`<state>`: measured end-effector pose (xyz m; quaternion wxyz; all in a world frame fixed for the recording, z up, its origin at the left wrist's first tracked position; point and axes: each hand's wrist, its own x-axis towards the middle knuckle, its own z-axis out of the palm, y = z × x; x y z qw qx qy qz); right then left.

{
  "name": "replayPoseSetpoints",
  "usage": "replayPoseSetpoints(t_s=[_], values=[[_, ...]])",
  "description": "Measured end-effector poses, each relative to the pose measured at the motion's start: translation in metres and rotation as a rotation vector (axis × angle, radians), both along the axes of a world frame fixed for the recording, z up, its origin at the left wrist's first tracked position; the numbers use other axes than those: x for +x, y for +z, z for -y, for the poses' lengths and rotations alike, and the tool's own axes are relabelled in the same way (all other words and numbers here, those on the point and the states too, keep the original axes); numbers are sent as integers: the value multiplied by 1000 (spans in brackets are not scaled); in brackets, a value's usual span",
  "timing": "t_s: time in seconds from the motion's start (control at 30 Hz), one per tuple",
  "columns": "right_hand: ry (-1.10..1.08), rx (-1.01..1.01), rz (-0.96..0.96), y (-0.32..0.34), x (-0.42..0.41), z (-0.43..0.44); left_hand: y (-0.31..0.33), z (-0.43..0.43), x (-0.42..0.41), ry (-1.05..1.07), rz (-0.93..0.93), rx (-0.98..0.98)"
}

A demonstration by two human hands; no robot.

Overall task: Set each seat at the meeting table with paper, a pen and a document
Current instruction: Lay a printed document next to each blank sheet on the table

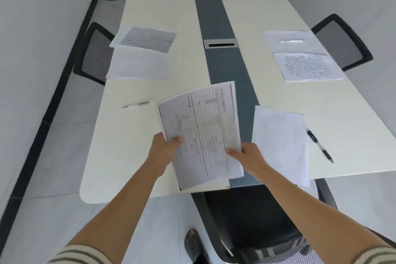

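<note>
holding printed documents (203,130) above table (120,156) — left hand (164,150), right hand (246,155) both pinching lower edges, forearms outstretched.

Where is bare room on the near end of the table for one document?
The near left corner is bare, between the left pen, the table edge and the grey strip. A bare band lies between the blank sheet and the printed page. The near right is crowded by that sheet and the black pen.
</note>
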<state>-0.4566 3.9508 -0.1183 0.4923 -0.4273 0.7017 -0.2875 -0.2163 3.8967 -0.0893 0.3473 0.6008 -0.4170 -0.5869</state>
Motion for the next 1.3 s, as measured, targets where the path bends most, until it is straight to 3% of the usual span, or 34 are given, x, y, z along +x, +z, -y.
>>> replayPoseSetpoints(t_s=[0.13, 0.33, 0.53, 0.73, 0.9, 0.97, 1.13, 1.3], values=[[-87, 63, -167, -20, 7, 5, -14, -10, 5, 0, 118, 92], [-165, 148, -233, -52, 3, 27, -46, -45, 14, -53, 299, 234], [-86, 234, -327, -77, -7, 22, -75, -69, 2, -301, 661, 107], [-43, 144, -734, -63, -63, -18, -88, -71, -36, -544, 883, -133], [97, 375, -839, -78, -111, -49, -109, -76, -61, -698, 1067, -185], [172, 382, -868, -87, -113, -51, -116, -78, -67, -726, 1140, -181], [366, 296, -940, -92, -109, -49, -120, -78, -77, -696, 1176, -184], [415, 262, -947, -94, -114, -54, -119, -69, -85, -710, 1198, -183]])
